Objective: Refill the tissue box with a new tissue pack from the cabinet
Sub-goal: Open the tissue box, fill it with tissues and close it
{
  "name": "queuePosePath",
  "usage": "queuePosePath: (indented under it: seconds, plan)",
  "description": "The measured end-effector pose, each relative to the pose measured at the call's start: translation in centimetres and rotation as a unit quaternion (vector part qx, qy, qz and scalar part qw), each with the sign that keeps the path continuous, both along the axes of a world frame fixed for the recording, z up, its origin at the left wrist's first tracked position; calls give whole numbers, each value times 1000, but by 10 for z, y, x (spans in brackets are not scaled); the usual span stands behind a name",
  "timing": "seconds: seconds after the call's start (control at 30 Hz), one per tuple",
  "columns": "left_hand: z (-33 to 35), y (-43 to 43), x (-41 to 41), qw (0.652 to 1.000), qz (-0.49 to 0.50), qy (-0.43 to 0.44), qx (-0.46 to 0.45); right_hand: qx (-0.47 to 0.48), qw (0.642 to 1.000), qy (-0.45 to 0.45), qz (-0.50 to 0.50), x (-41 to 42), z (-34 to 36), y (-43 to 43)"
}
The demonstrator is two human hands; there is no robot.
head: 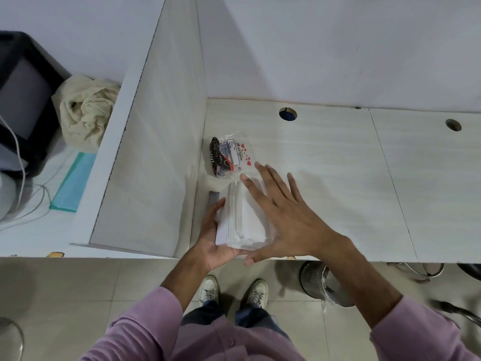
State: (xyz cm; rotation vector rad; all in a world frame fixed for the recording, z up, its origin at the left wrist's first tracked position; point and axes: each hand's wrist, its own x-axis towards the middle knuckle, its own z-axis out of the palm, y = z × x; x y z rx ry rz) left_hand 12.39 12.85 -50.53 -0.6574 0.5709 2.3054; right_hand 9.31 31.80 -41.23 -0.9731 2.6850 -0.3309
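White surface (325, 165) carries the tissue stack (244, 217), left hand (210, 241) clamped on its side, right hand (283, 212) spread flat on top: square both edges before boxing, beside the empty wrapper (234, 157).

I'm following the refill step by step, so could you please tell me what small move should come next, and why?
Probably press the right hand down to square the white stack of tissues. The left hand already cups its left side, the right palm lies flat on top, and the empty clear plastic wrapper lies apart on the pale desk.
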Motion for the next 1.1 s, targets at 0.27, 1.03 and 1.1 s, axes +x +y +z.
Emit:
queuePosePath:
  seconds: [0.27,1.03,1.1]
  plan:
    - [6,0,-2,1000,23,5,-5,-164,973,143,-83,35,-20,-7]
    - [-1,-6,6,1000,13,6,7,-82,995,-39,48,28,-35,-19]
    - [-7,-7,9,1000,9,11,19,-98,989,-105,31,21,-21,-18]
